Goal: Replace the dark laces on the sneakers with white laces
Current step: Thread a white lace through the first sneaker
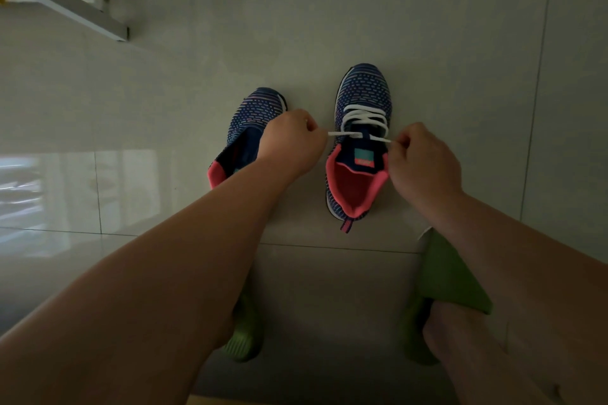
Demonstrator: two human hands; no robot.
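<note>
The right sneaker [360, 141], at about one o'clock on the tiled floor [164, 108], already carried a white lace [362, 115], and each grip was pinched shut on one end of it: left hand [292, 141] at nine o'clock of the tongue, right hand [422, 158] at three. An even outward pull would likely seat the crossings best. The knit was navy with pink-and-blue dashes and a coral lining; the left sneaker [250, 128] showed no lace.

sneakers [363, 99] navy knit, pink-blue dashes, coral lining; laces [363, 115] white; slippers [245, 335] green; floor [329, 10] grey.
</note>
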